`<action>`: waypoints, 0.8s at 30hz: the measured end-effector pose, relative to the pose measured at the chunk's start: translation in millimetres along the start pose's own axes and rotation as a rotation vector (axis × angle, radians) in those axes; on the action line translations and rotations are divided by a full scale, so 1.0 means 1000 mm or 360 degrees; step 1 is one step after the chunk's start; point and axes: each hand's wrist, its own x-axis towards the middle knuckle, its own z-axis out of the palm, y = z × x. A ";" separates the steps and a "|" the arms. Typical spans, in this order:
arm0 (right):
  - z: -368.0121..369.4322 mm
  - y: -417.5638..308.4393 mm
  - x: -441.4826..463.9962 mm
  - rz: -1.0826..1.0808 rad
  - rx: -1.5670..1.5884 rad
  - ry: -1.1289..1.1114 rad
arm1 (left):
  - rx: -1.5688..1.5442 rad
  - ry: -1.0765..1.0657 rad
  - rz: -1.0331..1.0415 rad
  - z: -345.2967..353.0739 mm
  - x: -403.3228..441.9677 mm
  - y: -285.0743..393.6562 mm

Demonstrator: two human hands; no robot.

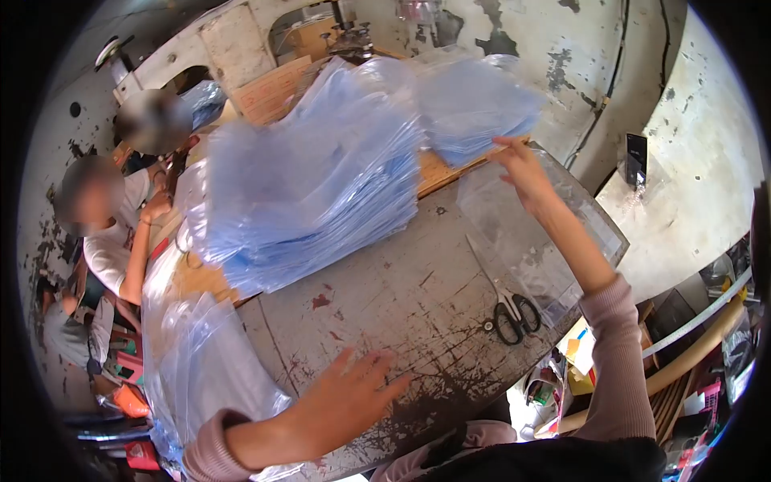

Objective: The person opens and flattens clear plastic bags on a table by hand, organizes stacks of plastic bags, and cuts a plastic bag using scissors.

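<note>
My left hand [345, 406], slightly blurred, hovers above the near side of the scratched table [369, 321] with its fingers spread and nothing in it. At the corner of the smaller stack of clear plastic sheets [478, 108] is my right hand [522, 173], fingers apart; whether it touches the stack I cannot tell. A clear plastic sheet [514, 241] lies flat on the table under my right forearm. Black-handled scissors [514, 313] rest partly on that sheet, blades pointing away from me. Left of them rises a large, bluish stack of plastic sheets [313, 177].
More clear plastic [217, 353] drapes over the table's left end. A machine with a metal frame [233, 48] stands behind the stacks. Two people [112, 233] sit at the left. A phone [636, 159] leans on a pale surface at the right, above cluttered shelves.
</note>
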 end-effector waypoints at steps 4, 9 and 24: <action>0.022 -0.004 -0.077 -0.0385 -0.0302 -0.0238 | -0.0174 -0.0117 -0.0568 0.028 -0.074 0.032; 0.058 -0.032 -0.110 -0.1254 -0.0962 -0.0039 | -0.0672 0.0053 -0.1401 0.085 -0.084 0.097; 0.202 -0.046 -0.095 -0.1801 -0.1062 -0.0366 | -0.0072 0.0515 -0.1388 0.156 -0.061 0.121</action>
